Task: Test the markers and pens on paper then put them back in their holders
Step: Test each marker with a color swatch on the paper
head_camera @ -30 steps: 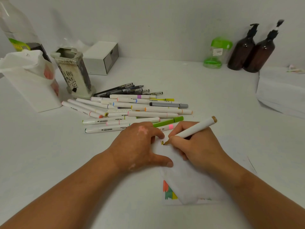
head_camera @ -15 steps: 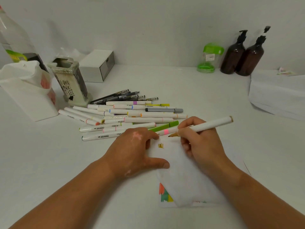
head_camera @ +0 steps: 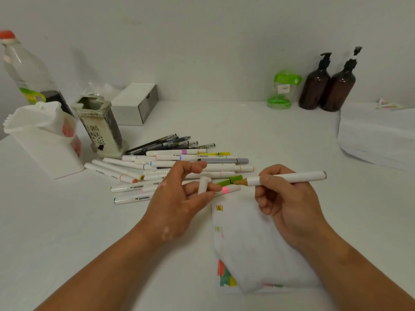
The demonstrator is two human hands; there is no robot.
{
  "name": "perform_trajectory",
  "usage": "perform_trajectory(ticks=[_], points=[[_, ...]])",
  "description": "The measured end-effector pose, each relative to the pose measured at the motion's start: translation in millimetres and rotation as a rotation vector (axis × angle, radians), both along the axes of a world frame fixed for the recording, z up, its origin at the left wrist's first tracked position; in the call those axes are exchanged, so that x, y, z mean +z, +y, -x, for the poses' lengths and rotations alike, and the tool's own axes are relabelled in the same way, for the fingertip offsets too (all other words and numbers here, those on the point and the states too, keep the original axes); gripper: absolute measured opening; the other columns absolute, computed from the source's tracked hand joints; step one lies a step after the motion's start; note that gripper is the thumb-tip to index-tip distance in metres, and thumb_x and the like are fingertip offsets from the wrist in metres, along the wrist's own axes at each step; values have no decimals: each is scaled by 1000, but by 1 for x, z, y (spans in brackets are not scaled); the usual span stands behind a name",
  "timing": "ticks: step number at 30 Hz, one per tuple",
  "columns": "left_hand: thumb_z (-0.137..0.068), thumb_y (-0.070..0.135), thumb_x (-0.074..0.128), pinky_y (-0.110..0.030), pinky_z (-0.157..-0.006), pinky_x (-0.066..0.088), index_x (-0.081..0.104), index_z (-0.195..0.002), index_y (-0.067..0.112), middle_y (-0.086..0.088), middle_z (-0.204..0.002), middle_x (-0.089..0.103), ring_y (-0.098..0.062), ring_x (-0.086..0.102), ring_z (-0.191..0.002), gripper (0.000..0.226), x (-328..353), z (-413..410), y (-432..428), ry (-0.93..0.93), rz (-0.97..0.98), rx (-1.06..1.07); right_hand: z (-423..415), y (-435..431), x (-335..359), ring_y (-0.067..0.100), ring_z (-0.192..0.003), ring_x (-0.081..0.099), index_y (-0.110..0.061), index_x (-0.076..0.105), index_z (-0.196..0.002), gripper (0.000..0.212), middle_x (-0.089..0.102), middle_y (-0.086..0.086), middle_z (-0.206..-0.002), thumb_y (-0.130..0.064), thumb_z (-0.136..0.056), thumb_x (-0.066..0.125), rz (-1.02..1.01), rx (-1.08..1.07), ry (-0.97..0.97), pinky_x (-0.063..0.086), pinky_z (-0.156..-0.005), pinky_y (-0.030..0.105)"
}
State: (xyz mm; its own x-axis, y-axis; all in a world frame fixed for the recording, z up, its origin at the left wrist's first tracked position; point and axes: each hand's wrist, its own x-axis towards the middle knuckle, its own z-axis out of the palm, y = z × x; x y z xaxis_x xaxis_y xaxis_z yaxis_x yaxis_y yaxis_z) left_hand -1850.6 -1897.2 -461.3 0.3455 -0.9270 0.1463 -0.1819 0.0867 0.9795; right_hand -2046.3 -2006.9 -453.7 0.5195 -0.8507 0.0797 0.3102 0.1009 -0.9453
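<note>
My right hand (head_camera: 285, 198) grips a white marker (head_camera: 298, 177) with an uncapped ochre tip that points left, held level above the paper. My left hand (head_camera: 179, 198) is raised off the table and pinches the marker's white cap (head_camera: 203, 185) between thumb and fingers, a short way left of the tip. The folded white paper (head_camera: 253, 241) lies below both hands and carries an ochre scribble (head_camera: 219, 208) and other colour marks. A pile of white markers (head_camera: 170, 167) and dark pens (head_camera: 170, 142) lies behind my hands. Two holders stand at the left: a white one (head_camera: 45, 153) and a patterned one (head_camera: 98, 129).
A clear plastic bottle (head_camera: 24, 70) and a white box (head_camera: 134, 104) stand at the back left. A green-lidded jar (head_camera: 283, 90) and two brown pump bottles (head_camera: 327, 86) stand at the back right. A stack of white paper (head_camera: 377, 133) lies at the right edge.
My right hand lifted the marker off the paper after drawing the ochre scribble and turned it level. My left hand left the paper and now holds up the cap.
</note>
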Motion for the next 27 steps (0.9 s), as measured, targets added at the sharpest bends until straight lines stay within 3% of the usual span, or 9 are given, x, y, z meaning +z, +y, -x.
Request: perform_trajectory(ticks=[2, 5, 7, 13, 18, 27], points=[[-81, 0, 78, -28, -86, 58, 62, -98, 26, 9, -124, 69, -20, 74, -99, 35, 0, -2, -1, 72, 2, 26, 0, 1, 0, 17, -47, 52, -17, 69, -73, 13, 61, 9, -60, -27, -71, 77, 72, -6, 28, 40, -41, 23], [-74, 18, 82, -36, -92, 57, 74, -99, 21, 0, -104, 77, -21, 74, -98, 26, 1, -5, -2, 5, 2, 20, 1, 3, 1, 18, -51, 55, -19, 73, -79, 14, 62, 8, -61, -29, -70, 79, 110, 9, 26, 43, -43, 24], [-71, 26, 81, -40, -88, 58, 76, -99, 25, -2, -99, 76, -24, 73, -90, 28, 2, -5, -2, -43, 3, 2, 2, 3, 1, 19, -54, 57, -20, 75, -82, 15, 63, 8, -63, -28, -70, 79, 109, 23, 31, 44, -44, 24], [-66, 28, 83, -28, -74, 56, 75, -89, 30, -3, -90, 73, -18, 68, -77, 25, -1, -5, -4, -42, 14, -5, 1, 5, -1, 19, -58, 60, -18, 76, -87, 17, 65, 7, -65, -26, -72, 78, 163, 68, 94, 46, -46, 25], [-68, 31, 82, -53, -78, 58, 75, -91, 32, -11, -91, 72, -35, 67, -77, 24, 3, 2, 0, -125, 18, -13, 0, 10, -1, 16, -58, 64, -20, 78, -92, 12, 71, 5, -70, -20, -81, 78, 279, 85, 208, 48, -48, 24], [-72, 31, 81, -59, -74, 55, 74, -90, 37, -11, -86, 73, -41, 66, -80, 20, 3, 6, 0, -187, 89, -13, 0, 11, 1, 18, -60, 66, -16, 76, -87, 7, 70, 7, -69, -19, -81, 79, 263, 129, 158, 51, -52, 24]])
